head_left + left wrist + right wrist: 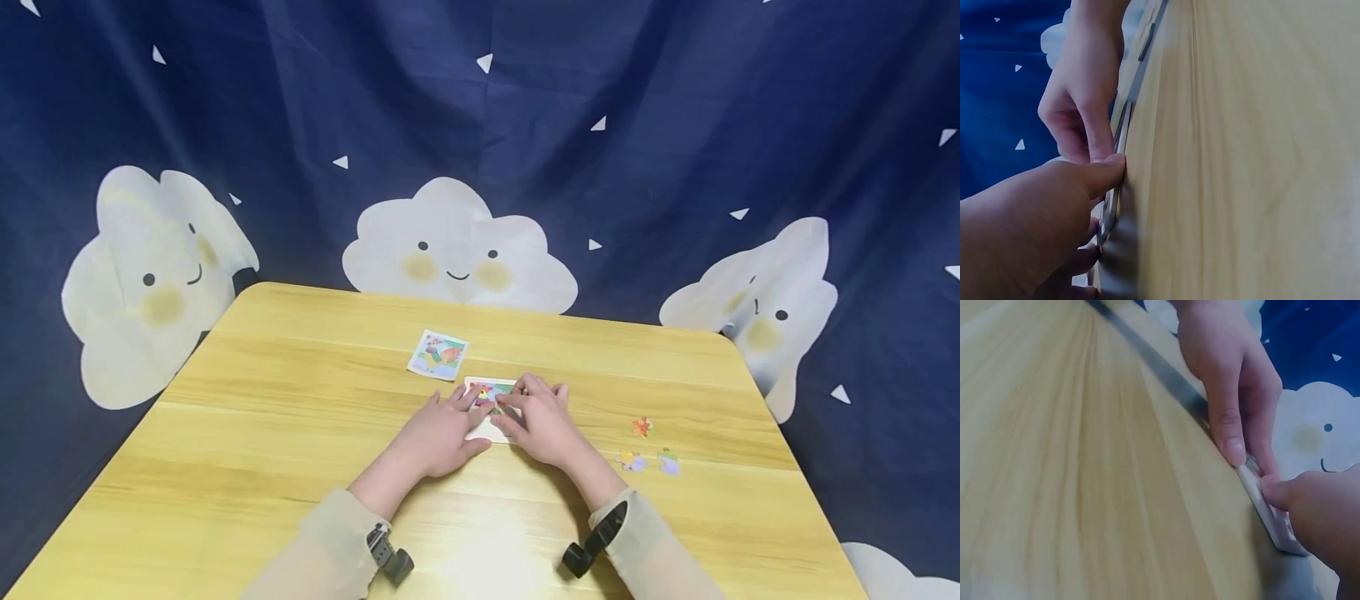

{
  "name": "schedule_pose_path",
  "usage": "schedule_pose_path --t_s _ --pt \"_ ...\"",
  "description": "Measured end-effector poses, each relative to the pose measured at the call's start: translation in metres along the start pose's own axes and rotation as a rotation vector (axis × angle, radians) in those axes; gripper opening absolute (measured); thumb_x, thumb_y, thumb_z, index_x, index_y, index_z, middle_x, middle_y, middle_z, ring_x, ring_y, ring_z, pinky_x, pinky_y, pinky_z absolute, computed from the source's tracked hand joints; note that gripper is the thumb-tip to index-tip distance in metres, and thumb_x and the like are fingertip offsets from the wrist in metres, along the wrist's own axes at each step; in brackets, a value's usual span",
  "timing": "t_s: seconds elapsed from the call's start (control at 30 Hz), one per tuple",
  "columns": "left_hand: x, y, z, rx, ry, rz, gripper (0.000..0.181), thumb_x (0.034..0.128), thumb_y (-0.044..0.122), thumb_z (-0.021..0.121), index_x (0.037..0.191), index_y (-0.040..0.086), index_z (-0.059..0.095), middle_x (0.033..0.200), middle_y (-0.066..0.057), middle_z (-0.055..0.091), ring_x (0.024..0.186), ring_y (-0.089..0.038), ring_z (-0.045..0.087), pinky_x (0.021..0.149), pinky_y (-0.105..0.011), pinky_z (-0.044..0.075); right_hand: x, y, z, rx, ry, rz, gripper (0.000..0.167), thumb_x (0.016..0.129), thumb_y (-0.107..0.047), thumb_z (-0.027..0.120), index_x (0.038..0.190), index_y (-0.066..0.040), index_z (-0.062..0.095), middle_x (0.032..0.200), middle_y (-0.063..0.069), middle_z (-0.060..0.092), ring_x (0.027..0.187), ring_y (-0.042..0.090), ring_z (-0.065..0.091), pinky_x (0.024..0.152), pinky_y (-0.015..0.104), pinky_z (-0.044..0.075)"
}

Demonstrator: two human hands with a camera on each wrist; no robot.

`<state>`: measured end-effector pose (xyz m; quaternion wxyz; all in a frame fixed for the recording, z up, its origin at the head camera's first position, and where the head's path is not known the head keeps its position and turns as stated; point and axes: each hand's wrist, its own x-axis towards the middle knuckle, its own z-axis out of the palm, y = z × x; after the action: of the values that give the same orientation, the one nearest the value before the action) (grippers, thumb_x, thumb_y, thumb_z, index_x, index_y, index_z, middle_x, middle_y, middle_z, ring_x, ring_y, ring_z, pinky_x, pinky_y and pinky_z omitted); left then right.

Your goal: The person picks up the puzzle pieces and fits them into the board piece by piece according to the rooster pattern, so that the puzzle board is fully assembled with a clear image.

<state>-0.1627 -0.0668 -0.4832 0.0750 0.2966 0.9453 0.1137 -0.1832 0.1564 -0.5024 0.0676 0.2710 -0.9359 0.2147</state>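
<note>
A white-framed jigsaw tray lies on the wooden table, with colourful puzzle pieces in its upper part and white board showing below. My left hand rests at the tray's left side, fingers extended over it. In the left wrist view, its thumb touches the tray's near edge. My right hand reaches over the tray's right side, with bent fingers touching the puzzle area. Its thumb is low against the tray in the right wrist view. Whether a piece is between the right fingers is hidden.
A square picture card lies beyond the tray to the left. Loose puzzle pieces lie right of my right hand: an orange-red one, a yellow-and-purple one and a green-and-purple one. A blue cloud-print curtain hangs behind the table.
</note>
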Motion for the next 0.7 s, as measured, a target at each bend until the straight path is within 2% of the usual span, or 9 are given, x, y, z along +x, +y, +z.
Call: schedule_pose_path --t_s 0.2,0.47,0.7 --pt "-0.002 -0.001 0.000 -0.005 -0.025 -0.012 0.066 0.1087 0.053 0.052 0.163 0.016 0.043 0.171 -0.012 0.025 0.157 -0.037 0.024 0.121 -0.066 0.026 -0.002 0.000 0.000 -0.003 -0.001 0.005 0.038 0.101 -0.041 0.074 0.129 -0.015 0.079 0.095 -0.007 0.051 0.088 0.013 0.048 0.078 0.043 0.024" --pt "-0.001 -0.001 0.001 -0.006 -0.007 -0.002 0.065 0.1087 0.053 0.053 0.163 0.017 0.044 0.171 -0.012 0.027 0.157 -0.037 0.026 0.120 -0.067 0.027 -0.003 0.002 -0.003 0.011 -0.009 0.003 0.039 0.101 -0.039 0.074 0.130 -0.015 0.078 0.100 -0.006 0.054 0.092 0.013 0.050 0.080 0.043 0.025" --pt "0.000 -0.001 0.001 -0.018 -0.005 0.001 0.066 0.1084 0.053 0.053 0.163 0.017 0.044 0.171 -0.013 0.028 0.157 -0.037 0.025 0.120 -0.067 0.026 -0.015 0.006 -0.021 0.075 0.030 -0.018 0.032 0.099 -0.030 0.078 0.126 -0.014 0.080 0.107 -0.001 0.057 0.093 0.016 0.051 0.079 0.044 0.022"
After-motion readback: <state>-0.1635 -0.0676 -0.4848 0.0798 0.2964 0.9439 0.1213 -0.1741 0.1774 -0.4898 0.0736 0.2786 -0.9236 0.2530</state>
